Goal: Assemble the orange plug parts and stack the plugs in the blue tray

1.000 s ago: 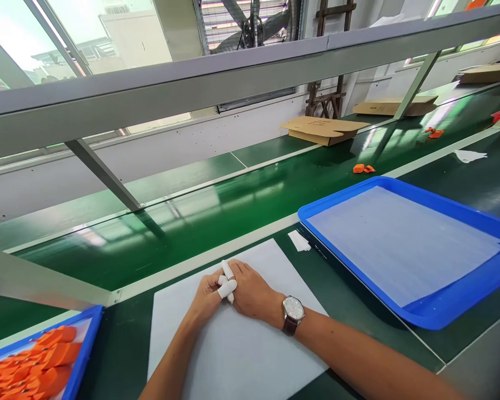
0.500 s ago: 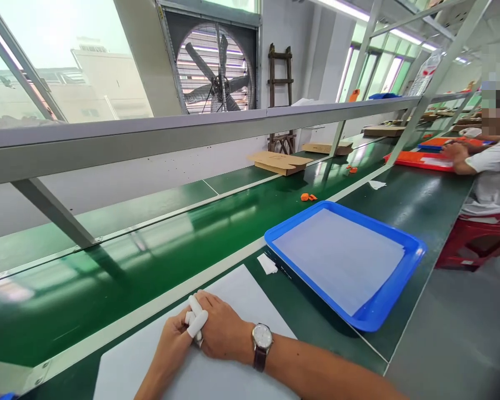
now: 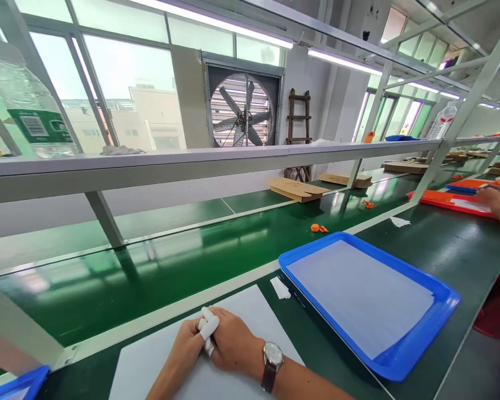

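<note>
Above a white sheet (image 3: pixel 150 361) on the dark green table, my left hand (image 3: pixel 187 341) and my right hand (image 3: pixel 235 339) are clasped together. White covers wrap some fingertips, and the fingers interlock and press against each other. Whether anything small lies between the palms is hidden. A watch (image 3: pixel 273 353) with a dark strap is on my right wrist. Right of my hands lies a blue tray (image 3: pixel 416 350) lined with a pale sheet (image 3: pixel 362 294). A small white scrap (image 3: pixel 280 288) rests by the tray's left corner.
A green conveyor belt (image 3: pixel 170 261) runs beyond the table edge, with orange pieces (image 3: pixel 318 228) on it. A raised shelf (image 3: pixel 216 158) spans above, holding a bottle (image 3: pixel 37 105). Cardboard (image 3: pixel 295 189) lies behind. Another person's hand (image 3: pixel 498 203) is over a red tray (image 3: pixel 445 201).
The view has tilted up and swung left, bringing in the bottle and a blue tray corner at the lower left. My hands stay clasped together.
</note>
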`<state>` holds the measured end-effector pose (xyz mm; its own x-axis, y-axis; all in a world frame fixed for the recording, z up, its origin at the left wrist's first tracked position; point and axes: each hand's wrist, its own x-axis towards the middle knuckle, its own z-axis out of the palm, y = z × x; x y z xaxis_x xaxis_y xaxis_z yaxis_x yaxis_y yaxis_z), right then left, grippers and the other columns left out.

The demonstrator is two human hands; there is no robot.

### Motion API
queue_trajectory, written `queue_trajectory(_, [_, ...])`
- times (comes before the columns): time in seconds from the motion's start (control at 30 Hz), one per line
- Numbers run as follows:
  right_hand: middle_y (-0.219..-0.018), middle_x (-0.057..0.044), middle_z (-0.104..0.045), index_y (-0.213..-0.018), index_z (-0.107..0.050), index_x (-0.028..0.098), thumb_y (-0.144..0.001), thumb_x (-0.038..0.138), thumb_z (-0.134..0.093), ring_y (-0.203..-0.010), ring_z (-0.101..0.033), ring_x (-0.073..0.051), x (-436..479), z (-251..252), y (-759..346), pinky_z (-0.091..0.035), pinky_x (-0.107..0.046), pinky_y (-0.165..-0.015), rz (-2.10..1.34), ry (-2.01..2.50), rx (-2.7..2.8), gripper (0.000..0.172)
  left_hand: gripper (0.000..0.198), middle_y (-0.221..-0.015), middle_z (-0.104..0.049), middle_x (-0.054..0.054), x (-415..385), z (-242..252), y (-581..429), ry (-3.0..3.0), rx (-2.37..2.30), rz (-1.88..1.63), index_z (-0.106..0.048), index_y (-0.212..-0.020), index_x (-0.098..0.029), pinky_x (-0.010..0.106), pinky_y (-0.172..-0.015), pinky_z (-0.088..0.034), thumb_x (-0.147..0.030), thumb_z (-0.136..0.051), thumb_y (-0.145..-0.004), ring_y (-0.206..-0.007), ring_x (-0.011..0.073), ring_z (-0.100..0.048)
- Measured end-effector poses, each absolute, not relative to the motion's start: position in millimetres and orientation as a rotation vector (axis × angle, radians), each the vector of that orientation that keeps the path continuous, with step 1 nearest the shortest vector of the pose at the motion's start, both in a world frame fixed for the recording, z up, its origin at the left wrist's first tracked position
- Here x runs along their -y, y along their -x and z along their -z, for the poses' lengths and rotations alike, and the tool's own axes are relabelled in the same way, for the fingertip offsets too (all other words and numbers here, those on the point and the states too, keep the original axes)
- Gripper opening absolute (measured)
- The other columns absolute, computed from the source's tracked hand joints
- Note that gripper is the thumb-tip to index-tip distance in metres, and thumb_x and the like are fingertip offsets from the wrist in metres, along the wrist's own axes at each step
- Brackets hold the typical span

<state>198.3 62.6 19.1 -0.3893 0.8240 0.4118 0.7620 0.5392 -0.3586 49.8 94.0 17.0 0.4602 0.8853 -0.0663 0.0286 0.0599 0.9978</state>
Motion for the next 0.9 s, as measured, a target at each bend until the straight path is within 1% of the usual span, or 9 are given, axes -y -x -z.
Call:
queue_trajectory(0.1, [-0.093, -0.007, -0.062, -0.095, -0.055, 0.019, -0.067, 0.022, -0.060, -0.081, -0.058, -0.024, -66, -29, -197, -0.047, -0.031, -0.069, -0.075, 1.345, 2.324, 0.028, 0.057, -0.049, -0.048, -0.001, -94, -14, -49, -1.336, -0.906, -0.827, -0.046, -0.050, -0.016, 0.022, -0.050, -0.024, -0.060, -0.071, -0.076, -0.049, 0.0085, -0.032])
queue_trajectory(0.17, [-0.087, -0.007, -0.063, -0.092, -0.056, 0.019, -0.070, 0.027, -0.061, -0.076, -0.058, -0.023, -68, -33, -194, -0.046, -0.030, -0.063, -0.037, 1.382, 2.368, 0.024, 0.058, -0.050, -0.049, 0.000, -93, -12, -49, -1.298, -0.907, -0.847, -0.048, -0.051, -0.016, 0.023, -0.050, -0.025, -0.062, -0.068, -0.078, -0.049, 0.0089, -0.033])
queue_trajectory(0.23, [-0.085, -0.006, -0.063, -0.091, -0.057, 0.020, -0.070, 0.030, -0.062, -0.074, -0.058, -0.023, -71, -33, -190, -0.045, -0.030, -0.060, -0.008, 1.406, 2.388, 0.023, 0.057, -0.050, -0.050, 0.001, -93, -11, -49, -1.257, -0.901, -0.867, -0.050, -0.052, -0.016, 0.023, -0.051, -0.026, -0.063, -0.066, -0.079, -0.049, 0.0098, -0.035])
queue_trajectory(0.33, [-0.088, -0.007, -0.062, -0.090, -0.057, 0.020, -0.068, 0.032, -0.063, -0.078, -0.057, -0.026, -74, -24, -186, -0.046, -0.032, -0.060, 0.044, 1.435, 2.350, 0.025, 0.056, -0.050, -0.051, 0.001, -93, -12, -49, -1.226, -0.894, -0.873, -0.052, -0.052, -0.015, 0.023, -0.051, -0.025, -0.061, -0.070, -0.077, -0.050, 0.0098, -0.035])
queue_trajectory(0.4, [-0.090, -0.007, -0.060, -0.090, -0.056, 0.020, -0.068, 0.032, -0.062, -0.080, -0.057, -0.026, -76, -17, -186, -0.046, -0.034, -0.062, 0.061, 1.418, 2.317, 0.026, 0.054, -0.051, -0.052, 0.001, -93, -15, -50, -1.237, -0.898, -0.861, -0.053, -0.051, -0.015, 0.022, -0.051, -0.025, -0.058, -0.073, -0.076, -0.050, 0.0094, -0.035])
queue_trajectory(0.47, [-0.090, -0.007, -0.059, -0.089, -0.054, 0.021, -0.067, 0.030, -0.061, -0.080, -0.055, -0.025, -77, -11, -188, -0.046, -0.035, -0.066, 0.052, 1.365, 2.296, 0.024, 0.052, -0.052, -0.053, 0.001, -92, -17, -51, -1.270, -0.888, -0.857, -0.053, -0.050, -0.015, 0.022, -0.051, -0.028, -0.055, -0.075, -0.076, -0.051, 0.0100, -0.037])
queue_trajectory(0.63, [-0.090, -0.005, -0.056, -0.082, -0.050, 0.022, -0.064, 0.024, -0.059, -0.084, -0.054, -0.024, -79, -11, -195, -0.045, -0.033, -0.072, -0.050, 1.223, 2.243, 0.020, 0.050, -0.052, -0.055, 0.002, -95, -15, -52, -1.337, -0.879, -0.823, -0.059, -0.053, -0.015, 0.023, -0.055, -0.036, -0.057, -0.073, -0.076, -0.054, 0.0136, -0.046])
queue_trajectory(0.77, [-0.099, -0.005, -0.058, -0.089, -0.050, 0.022, -0.063, 0.020, -0.057, -0.090, -0.056, -0.023, -79, -13, -197, -0.047, -0.031, -0.078, -0.215, 1.157, 2.145, 0.028, 0.049, -0.056, -0.059, 0.004, -99, -12, -51, -1.380, -0.928, -0.796, -0.063, -0.056, -0.015, 0.025, -0.056, -0.039, -0.060, -0.074, -0.073, -0.057, 0.0158, -0.049])
queue_trajectory(0.9, [-0.109, -0.007, -0.060, -0.105, -0.051, 0.022, -0.065, 0.020, -0.058, -0.096, -0.059, -0.024, -81, -12, -198, -0.048, -0.033, -0.088, -0.350, 1.116, 2.098, 0.041, 0.046, -0.059, -0.061, 0.004, -103, -8, -48, -1.438, -0.939, -0.786, -0.065, -0.058, -0.015, 0.026, -0.057, -0.040, -0.058, -0.076, -0.072, -0.058, 0.0166, -0.050])
